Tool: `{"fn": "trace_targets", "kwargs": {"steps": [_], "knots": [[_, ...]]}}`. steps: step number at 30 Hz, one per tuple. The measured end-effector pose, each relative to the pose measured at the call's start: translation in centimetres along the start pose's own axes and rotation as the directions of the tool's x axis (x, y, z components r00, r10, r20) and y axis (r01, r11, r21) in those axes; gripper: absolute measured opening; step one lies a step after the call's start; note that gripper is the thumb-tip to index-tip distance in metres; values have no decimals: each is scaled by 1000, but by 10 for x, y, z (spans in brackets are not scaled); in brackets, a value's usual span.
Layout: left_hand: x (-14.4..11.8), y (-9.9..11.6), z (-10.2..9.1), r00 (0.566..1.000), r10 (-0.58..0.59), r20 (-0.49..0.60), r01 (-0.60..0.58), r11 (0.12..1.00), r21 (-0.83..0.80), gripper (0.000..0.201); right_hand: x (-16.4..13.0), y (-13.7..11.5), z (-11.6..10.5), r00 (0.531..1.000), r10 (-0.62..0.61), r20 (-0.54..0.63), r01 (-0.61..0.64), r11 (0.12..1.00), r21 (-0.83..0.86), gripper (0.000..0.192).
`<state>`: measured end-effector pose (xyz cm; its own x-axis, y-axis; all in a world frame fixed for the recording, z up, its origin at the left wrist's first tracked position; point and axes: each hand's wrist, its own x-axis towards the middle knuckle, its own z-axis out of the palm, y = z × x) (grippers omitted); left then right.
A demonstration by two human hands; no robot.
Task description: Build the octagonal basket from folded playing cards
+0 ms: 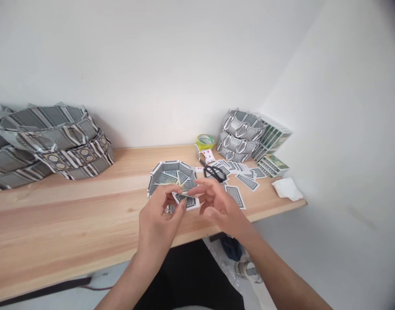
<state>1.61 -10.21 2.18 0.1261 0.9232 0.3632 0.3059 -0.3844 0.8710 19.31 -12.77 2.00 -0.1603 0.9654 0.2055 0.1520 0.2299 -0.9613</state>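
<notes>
Pale wooden bench (87,215) lies free left of the left hand (160,213); just beyond, a grey polygonal playing-card basket (171,166) blocks.

Single head-worn camera, facing forward and down onto the wooden tabletop (87,224). Left hand (160,212) and right hand (220,206) register close, just below centre; white wall (152,64) fills the top.

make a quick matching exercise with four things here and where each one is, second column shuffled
1. yellow-green roll of tape
2. black-handled scissors
3. white tissue-like sheet
4. grey-patterned playing card

A. at the right end of the pale wooden table
B. pinched in the bare left hand
C. nearest the white back wall
D. among loose grey-backed cards

Pairs: 1-C, 2-D, 3-A, 4-B
</notes>
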Motion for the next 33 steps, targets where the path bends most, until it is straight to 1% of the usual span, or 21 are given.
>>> {"fn": "trace_targets", "kwargs": {"steps": [1,2,4,7,10,12,14,15,16,18,19,21,23,25,27,28,30,32,33], "knots": [[-1,-1,1,999,39,-16,-39,998,43,18,-1,1,5,998,64,-7,-64,997,35,47],[-3,-1,2,997,68,-26,-66,995,73,18,-1,1,9,992,124,-9,-124,991,51,44],[-5,0,2,997,66,-35,-64,996,68,19,-2,1,14,977,211,-8,-210,975,69,33],[-6,2,-2,1000,-28,9,28,999,-45,21,-3,-1,15,968,250,20,-251,963,102,30],[-3,3,-11,991,-97,91,111,980,-167,12,-6,-2,10,960,266,91,-273,958,84,28],[-1,3,-17,983,-115,144,148,959,-243,13,-7,-2,7,948,292,129,-302,952,58,26],[-1,3,-21,980,-113,165,154,951,-267,13,-6,-1,6,933,340,115,-348,936,56,24],[-2,3,-22,981,-97,168,135,964,-231,14,-5,-1,6,925,369,89,-375,925,63,23],[-3,3,-22,982,-72,173,101,981,-168,19,-4,-1,7,916,396,54,-400,914,70,21],[-8,1,-21,979,-9,205,9,1000,-2,37,-3,-2,11,906,423,-11,-421,904,71,16],[-11,0,-20,973,13,229,-31,997,74,42,-2,-2,14,907,420,-36,-418,906,62,13],[-17,-3,-16,966,7,259,-51,985,162,38,-3,-4,19,919,387,-75,-387,922,20,11],[-21,-6,-14,968,-43,248,2,986,165,27,-5,-6,24,938,332,-96,-337,941,-42,12],[-23,-8,-14,964,-125,233,112,991,71,25,-8,-7,25,958,271,-96,-280,956,-93,17],[-22,-9,-16,943,-217,251,254,959,-126,30,-12,-7,24,975,212,-72,-219,968,-123,22],[-22,-9,-17,926,-258,274,325,916,-235,33,-13,-6,22,981,186,-55,-192,973,-125,25],[-22,-7,-19,892,-308,331,431,801,-415,37,-15,-2,20,986,163,-18,-164,982,-92,27],[-23,-7,-19,864,-337,375,495,706,-507,36,-16,5,18,983,183,10,-183,983,4,30],[-24,-7,-18,854,-347,387,514,680,-524,36,-17,8,18,978,207,23,-208,977,57,31]]}}
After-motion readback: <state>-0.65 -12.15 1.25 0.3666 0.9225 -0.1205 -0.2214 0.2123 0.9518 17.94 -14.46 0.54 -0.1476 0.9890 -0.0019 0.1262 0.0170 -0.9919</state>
